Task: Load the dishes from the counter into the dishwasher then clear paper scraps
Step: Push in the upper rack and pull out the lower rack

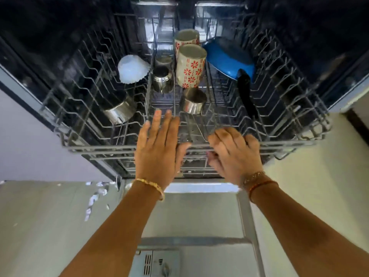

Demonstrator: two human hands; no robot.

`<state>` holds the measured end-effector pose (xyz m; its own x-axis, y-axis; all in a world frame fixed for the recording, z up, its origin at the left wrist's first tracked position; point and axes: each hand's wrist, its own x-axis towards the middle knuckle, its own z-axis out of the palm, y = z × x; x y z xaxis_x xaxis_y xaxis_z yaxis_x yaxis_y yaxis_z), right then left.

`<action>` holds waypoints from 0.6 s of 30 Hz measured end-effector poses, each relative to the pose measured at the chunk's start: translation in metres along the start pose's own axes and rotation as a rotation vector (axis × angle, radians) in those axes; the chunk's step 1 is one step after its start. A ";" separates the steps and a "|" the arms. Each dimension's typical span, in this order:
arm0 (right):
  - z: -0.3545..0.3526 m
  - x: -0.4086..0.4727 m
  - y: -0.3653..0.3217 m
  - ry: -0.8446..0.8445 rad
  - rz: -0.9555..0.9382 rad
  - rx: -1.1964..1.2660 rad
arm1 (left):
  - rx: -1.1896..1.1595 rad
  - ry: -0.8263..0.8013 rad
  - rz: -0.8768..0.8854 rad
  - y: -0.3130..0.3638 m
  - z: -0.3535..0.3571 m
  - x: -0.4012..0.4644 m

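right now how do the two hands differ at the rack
The left hand is flat with fingers straight, reaching over the rack front rail; the right hand has its fingers curled round that rail. The left grips nothing; the right holds the rack. The left wrist wears one gold bangle; the right wears a gold bracelet and a red thread. Both sit at the rack's front edge, backs up.

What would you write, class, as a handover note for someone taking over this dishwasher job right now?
Left hand: open, flat over the grey wire dishwasher rack's front.
Right hand: fingers curled over the rack's front rail.
Loaded: two floral ceramic mugs, blue frying pan, white plastic bowl, several small steel cups.
Left: push rack in, close door, clear white paper scraps from the floor.
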<state>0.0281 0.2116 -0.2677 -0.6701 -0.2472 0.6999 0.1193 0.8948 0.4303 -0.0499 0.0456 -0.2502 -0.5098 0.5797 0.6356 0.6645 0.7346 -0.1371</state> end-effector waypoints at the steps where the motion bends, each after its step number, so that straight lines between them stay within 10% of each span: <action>1: 0.008 0.008 0.001 -0.008 0.022 0.012 | 0.003 -0.018 -0.035 -0.003 0.006 0.009; 18: 0.077 0.038 0.019 0.072 0.045 -0.150 | 0.008 0.145 0.041 -0.023 0.061 0.059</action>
<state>-0.0514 0.2475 -0.2774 -0.6078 -0.2394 0.7571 0.2592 0.8414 0.4742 -0.1289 0.0842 -0.2563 -0.3975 0.5530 0.7323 0.6785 0.7144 -0.1712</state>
